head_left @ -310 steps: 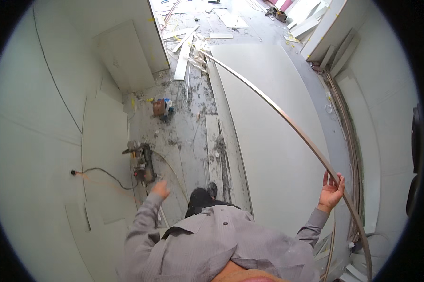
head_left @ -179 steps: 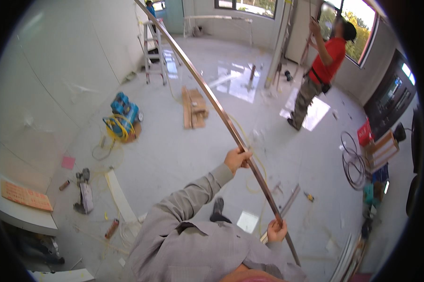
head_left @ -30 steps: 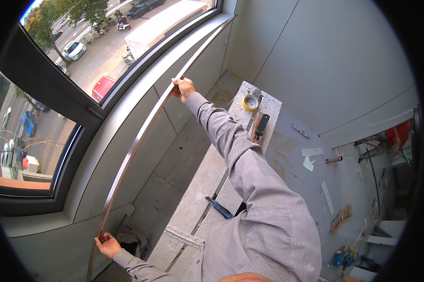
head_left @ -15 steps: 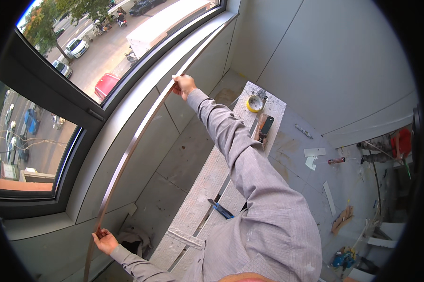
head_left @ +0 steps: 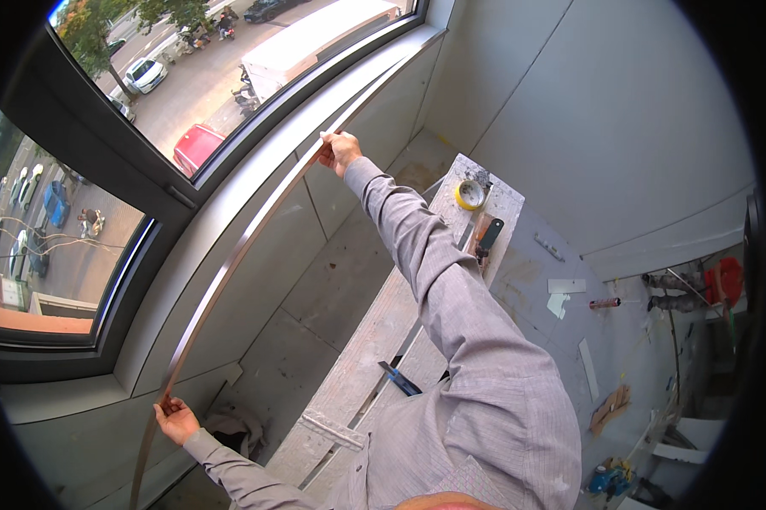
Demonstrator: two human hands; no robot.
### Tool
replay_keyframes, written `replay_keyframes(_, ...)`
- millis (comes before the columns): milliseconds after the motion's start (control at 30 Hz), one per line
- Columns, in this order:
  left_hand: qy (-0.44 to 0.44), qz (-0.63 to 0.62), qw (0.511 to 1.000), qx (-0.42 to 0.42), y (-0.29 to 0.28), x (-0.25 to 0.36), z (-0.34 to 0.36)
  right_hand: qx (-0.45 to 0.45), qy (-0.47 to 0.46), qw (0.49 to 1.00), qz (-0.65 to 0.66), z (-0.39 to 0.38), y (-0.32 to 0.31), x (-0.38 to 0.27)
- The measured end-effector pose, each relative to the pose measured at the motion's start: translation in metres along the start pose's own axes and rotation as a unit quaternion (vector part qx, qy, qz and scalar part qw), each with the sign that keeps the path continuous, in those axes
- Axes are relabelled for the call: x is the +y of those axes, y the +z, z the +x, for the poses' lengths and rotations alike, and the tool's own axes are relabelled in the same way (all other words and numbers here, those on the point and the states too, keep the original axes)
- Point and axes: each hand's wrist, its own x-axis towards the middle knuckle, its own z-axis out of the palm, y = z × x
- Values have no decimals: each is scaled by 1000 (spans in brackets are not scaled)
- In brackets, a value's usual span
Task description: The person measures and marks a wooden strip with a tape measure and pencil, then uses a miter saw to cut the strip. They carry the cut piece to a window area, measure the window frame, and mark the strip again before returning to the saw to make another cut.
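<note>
Along the grey window sill, from lower left to upper centre of the frame: long metal strip (head_left: 230,263), left hand (head_left: 175,418) and right hand (head_left: 339,151) both clamped on it; best pressed flat, evenly, both ends level.

A roll of yellow tape (head_left: 469,195) is lying near the far end of the scaffold plank (head_left: 374,357), a red-handled tool (head_left: 483,237) is resting just beside it, and cars are standing outside the window (head_left: 94,170)
</note>
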Motion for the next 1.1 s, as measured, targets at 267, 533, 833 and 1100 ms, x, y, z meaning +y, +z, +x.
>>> replay_keyframes(267, -10, -1, 1000, -15, 3, 5, 19, 5, 4, 1000, 3, 7, 5, 2)
replay_keyframes(533, -14, -31, 999, -23, -5, -12, 43, 7, 1, 1000, -4, 26, 2, -3)
replay_keyframes(833, -12, -87, 996, 31, 9, -44, 27, -107, 40, 991, -68, 112, -76, -3)
replay_keyframes(1100, 41, -86, 990, 101, 27, -46, 2, -121, 80, 985, -96, 131, -80, 4)
